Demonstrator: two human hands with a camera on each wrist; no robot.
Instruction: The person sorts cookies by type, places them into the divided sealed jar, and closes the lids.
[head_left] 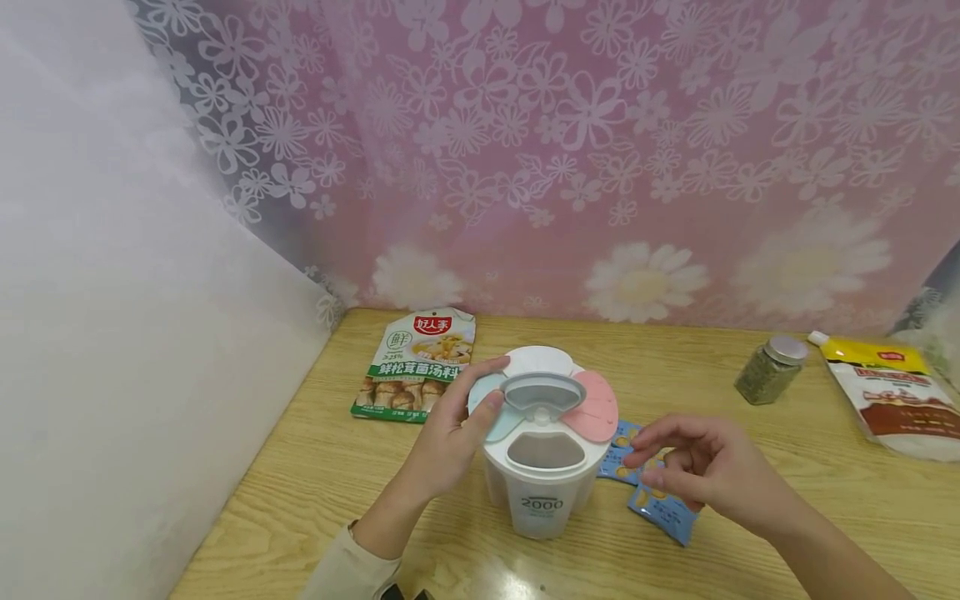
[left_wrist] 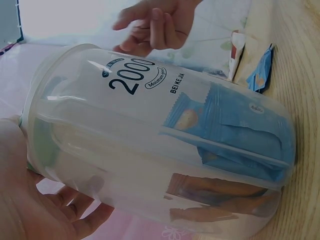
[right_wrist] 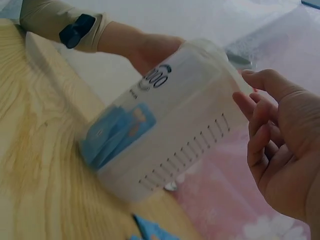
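A clear divided storage canister (head_left: 542, 507) stands on the table, its white lid carrying pink, pale blue and white flaps. A grey flap (head_left: 543, 393) on the lid is raised behind the front opening (head_left: 546, 451). My left hand (head_left: 453, 429) grips the lid's left side, thumb on top near the pale blue flap. Blue snack packets (left_wrist: 245, 135) fill one compartment, and brown packets (left_wrist: 215, 197) lie in another. My right hand (head_left: 712, 471) hovers right of the canister with fingers loosely bent, holding nothing. Beneath it are loose blue snack packets (head_left: 663, 510) on the table.
Behind the canister to the left lies a green-and-white mushroom soup seasoning pouch (head_left: 411, 367). On the right stand a glass jar of dried herbs (head_left: 771, 371) and a yellow, white and brown spouted pouch (head_left: 892, 396). A flowered pink curtain (head_left: 562, 167) hangs along the back edge.
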